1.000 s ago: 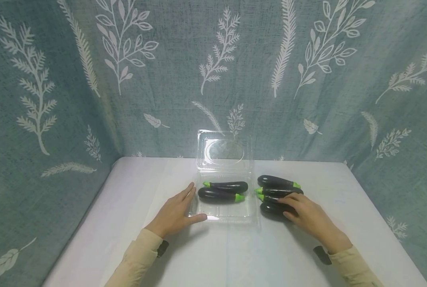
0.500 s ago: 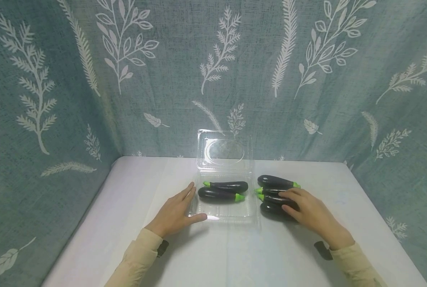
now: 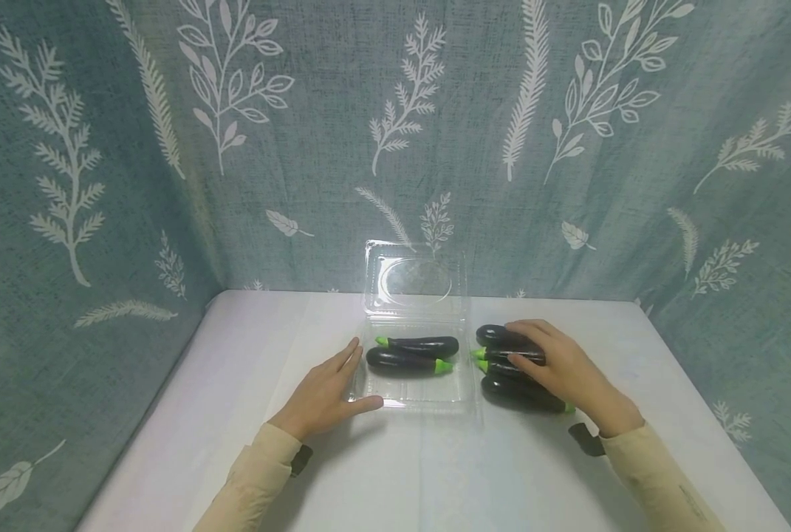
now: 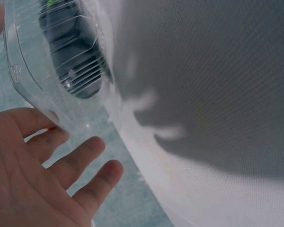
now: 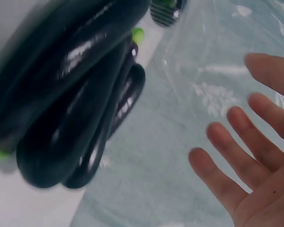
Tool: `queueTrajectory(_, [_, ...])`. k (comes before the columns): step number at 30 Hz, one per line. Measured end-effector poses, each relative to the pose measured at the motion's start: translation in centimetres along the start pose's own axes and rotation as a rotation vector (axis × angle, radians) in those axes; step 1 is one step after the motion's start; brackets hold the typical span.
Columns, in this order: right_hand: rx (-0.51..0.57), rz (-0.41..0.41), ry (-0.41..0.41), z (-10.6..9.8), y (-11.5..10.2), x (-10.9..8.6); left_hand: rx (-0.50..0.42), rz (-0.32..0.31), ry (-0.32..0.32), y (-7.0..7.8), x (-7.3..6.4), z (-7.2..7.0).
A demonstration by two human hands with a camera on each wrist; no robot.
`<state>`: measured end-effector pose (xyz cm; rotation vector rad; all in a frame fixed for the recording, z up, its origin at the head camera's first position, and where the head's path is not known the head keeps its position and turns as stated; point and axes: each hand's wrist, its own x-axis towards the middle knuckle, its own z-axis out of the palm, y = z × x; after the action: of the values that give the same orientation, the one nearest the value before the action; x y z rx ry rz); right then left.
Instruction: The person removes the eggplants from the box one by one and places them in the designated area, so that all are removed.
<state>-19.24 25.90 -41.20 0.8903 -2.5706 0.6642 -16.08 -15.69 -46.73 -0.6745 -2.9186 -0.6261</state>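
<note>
A clear plastic clamshell container (image 3: pixel 428 391) stands mid-table with its lid (image 3: pixel 415 281) raised. Two dark eggplants lie in it, the rear eggplant (image 3: pixel 428 346) with its green stem left and the front eggplant (image 3: pixel 395 361) with its stem right. My left hand (image 3: pixel 325 395) rests at the container's left front corner, its fingers (image 4: pixel 75 163) spread by the clear wall. To the right, several more eggplants lie in a row. My right hand (image 3: pixel 571 373) hovers over them, partly hiding the farthest eggplant (image 3: pixel 495 335); its fingers (image 5: pixel 217 175) are spread around nothing.
White cloth covers the table (image 3: pixel 422 473). A blue-green curtain (image 3: pixel 329 148) with white leaf prints hangs behind and along both sides. The nearest loose eggplant (image 3: pixel 518 394) lies just right of the container.
My right hand has moved from the nearer loose eggplants back toward the farthest one, uncovering the nearest one's green stem. The left hand and container have stayed still.
</note>
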Motion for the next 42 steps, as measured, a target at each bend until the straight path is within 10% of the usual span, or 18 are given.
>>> queueTrajectory(18, [0.138,-0.016,-0.200,4.4,-1.8,5.0,-0.005,-0.012,-0.011,-0.2,0.1,0.1])
queueTrajectory(31, [-0.015,-0.106,-0.384,8.4,-3.1,7.4,0.002,-0.005,-0.010,-0.2,-0.1,0.1])
queueTrajectory(42, [-0.105,-0.239,-0.321,9.9,-3.3,8.1,0.005,-0.008,-0.008,0.1,0.0,-0.1])
